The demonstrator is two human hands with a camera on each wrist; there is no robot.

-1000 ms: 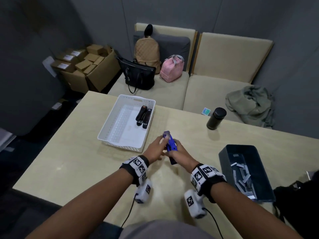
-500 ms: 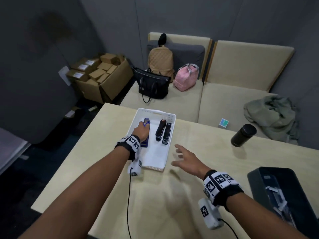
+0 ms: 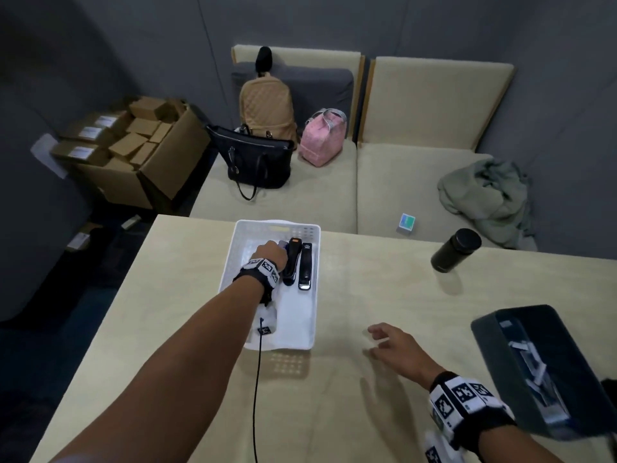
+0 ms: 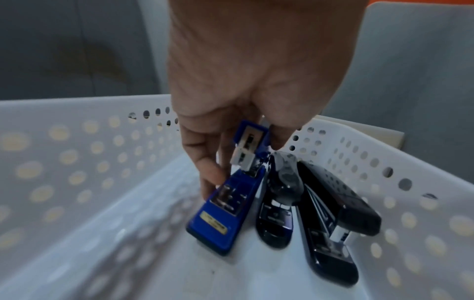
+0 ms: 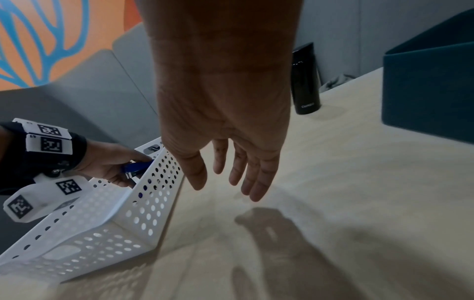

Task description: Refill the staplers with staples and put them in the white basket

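My left hand (image 3: 268, 254) reaches into the white basket (image 3: 309, 342) and holds the blue stapler (image 4: 225, 205) by its rear end. The stapler's front touches the basket floor, right beside two black staplers (image 3: 299, 267) lying side by side. In the left wrist view my fingers (image 4: 205, 172) and thumb pinch the stapler's back. My right hand (image 3: 389, 342) hovers above the table with fingers spread and relaxed, holding nothing; the right wrist view shows the same hand (image 5: 231, 178) over bare tabletop beside the basket (image 5: 107, 227).
A dark bin (image 3: 547, 372) with strips of staples stands at the table's right edge. A black bottle (image 3: 455, 250) stands at the far right of the table. Behind the table a sofa holds bags (image 3: 263, 152) and a green jacket (image 3: 487, 195).
The left hand carried the blue stapler from the table's middle into the basket and lowered it beside the black staplers. The right hand let go and drew back to the right.
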